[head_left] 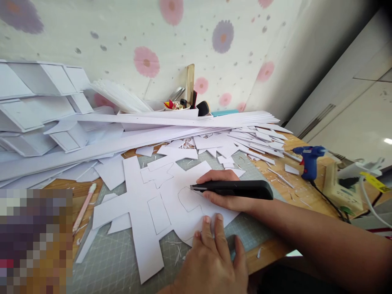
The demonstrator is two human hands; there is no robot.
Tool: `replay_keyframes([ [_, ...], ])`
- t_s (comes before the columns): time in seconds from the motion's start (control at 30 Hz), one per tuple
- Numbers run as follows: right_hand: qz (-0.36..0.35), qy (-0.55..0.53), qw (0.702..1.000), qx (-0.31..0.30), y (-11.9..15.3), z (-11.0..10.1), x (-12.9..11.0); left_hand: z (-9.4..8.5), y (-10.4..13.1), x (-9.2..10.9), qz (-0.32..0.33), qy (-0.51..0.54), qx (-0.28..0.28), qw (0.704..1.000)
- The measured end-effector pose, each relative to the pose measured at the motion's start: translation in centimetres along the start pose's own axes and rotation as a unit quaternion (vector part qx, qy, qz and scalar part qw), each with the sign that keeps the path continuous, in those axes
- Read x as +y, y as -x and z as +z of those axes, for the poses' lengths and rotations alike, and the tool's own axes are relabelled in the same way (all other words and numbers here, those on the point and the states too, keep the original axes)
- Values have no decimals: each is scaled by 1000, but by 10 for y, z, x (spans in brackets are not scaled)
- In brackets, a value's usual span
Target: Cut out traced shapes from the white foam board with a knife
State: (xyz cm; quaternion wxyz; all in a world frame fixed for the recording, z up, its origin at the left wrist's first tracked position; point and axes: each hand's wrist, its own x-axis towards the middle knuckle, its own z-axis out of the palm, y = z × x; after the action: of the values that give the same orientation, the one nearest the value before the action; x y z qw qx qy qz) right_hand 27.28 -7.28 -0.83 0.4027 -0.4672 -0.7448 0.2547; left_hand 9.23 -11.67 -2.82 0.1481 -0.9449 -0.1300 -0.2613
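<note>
Several light strokes work best: right hand (223, 175) pinching utility knife (241, 189), left hand (211, 261) spread at six o'clock, bracing white board (137, 208).

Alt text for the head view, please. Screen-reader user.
A right hand holds a black craft knife, tip at a drawn outline on a white sheet; the left hand rests fingertips on the sheet. Beneath is a cutting mat, with white scraps beyond and a blue glue gun to the right.
</note>
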Motion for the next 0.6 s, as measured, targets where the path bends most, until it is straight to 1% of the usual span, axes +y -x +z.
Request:
replay_keyframes([
  [0.1, -6, 2, 1000, 8, 1, 1, 1, 1, -1, 2, 2, -3, 3, 1000],
  [0.17, -8, 5, 1000, 12, 2, 2, 1, 1, 0, 2, -10, -10, 19, 1000],
  [0.2, -8, 6, 1000, 13, 2, 2, 1, 0, 0, 2, -12, -12, 18, 1000],
  [0.27, -7, 6, 1000, 13, 3, 1, 1, 0, 1, 1, -5, -14, 0, 1000],
  [0.33, -3, 9, 1000, 9, 4, 1, 1, 1, 3, 1, 10, -9, -35, 999],
  [0.37, -2, 10, 1000, 7, 4, 0, 1, 2, 4, 2, 10, -8, -39, 999],
  [0.5, -7, 6, 1000, 3, 6, -3, 1, 11, 8, 7, -36, -4, 16, 999],
  [0.53, -8, 3, 1000, 0, 7, -3, 0, 11, 8, 7, -36, -3, 18, 999],
  [0.6, -5, -3, 1000, -8, 7, -5, -1, 8, 8, 6, -16, -3, -16, 1000],
])
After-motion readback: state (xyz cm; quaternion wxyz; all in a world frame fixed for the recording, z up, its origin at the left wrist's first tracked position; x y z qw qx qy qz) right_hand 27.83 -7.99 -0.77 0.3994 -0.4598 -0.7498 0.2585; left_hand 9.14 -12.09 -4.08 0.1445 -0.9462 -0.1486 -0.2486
